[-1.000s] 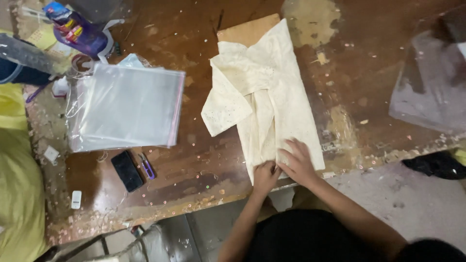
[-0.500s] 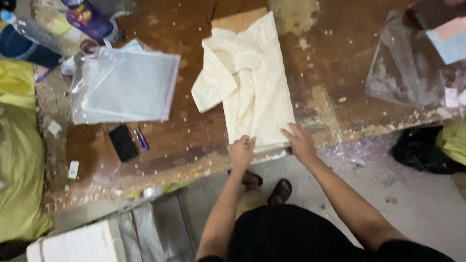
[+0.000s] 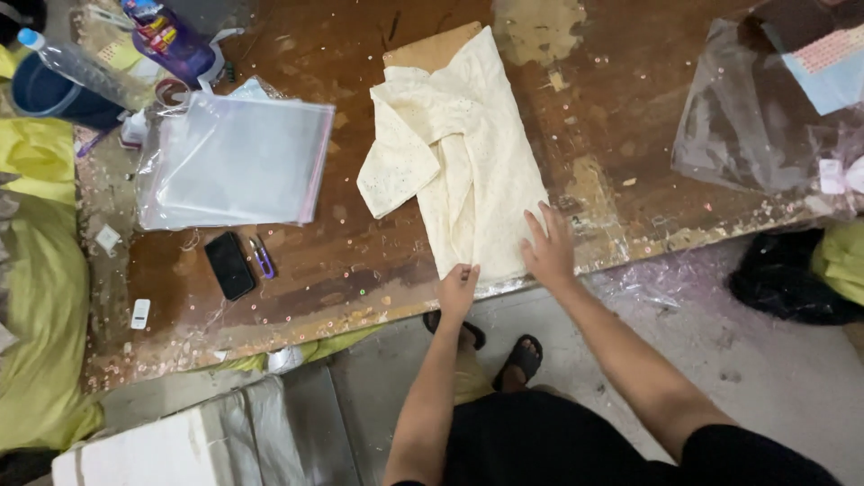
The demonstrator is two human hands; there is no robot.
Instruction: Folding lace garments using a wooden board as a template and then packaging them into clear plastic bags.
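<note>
- Up close, the left hand (image 3: pixel 457 290) pinches the near hem of a cream garment (image 3: pixel 468 171), fingers (image 3: pixel 464 273) drawn together on the cloth at the tabletop's front edge.
- Just beside it, the right hand (image 3: pixel 545 247) lies flat on the garment's lower right corner, fingers (image 3: pixel 536 225) spread and pressing the fabric down.
- The garment lies folded lengthwise in the middle of the worn brown tabletop (image 3: pixel 378 261), one sleeve flapped out to the left, its far end resting over a sheet of brown cardboard (image 3: pixel 430 49).
- Judging by its creases and drape, the cloth looks thin, soft and light; it would likely slump if lifted at one point, so the hem corners or folded edges seem the surest places to take hold.
- Left of the garment lies a stack of clear zip bags (image 3: pixel 236 162); nearer the edge sit a black phone (image 3: pixel 229 265) and a small purple tool (image 3: pixel 261 256).
- Farther out stand a plastic bottle (image 3: pixel 76 65) and a blue bucket (image 3: pixel 45 94); crumpled clear plastic (image 3: pixel 756 126) covers the right end.
</note>
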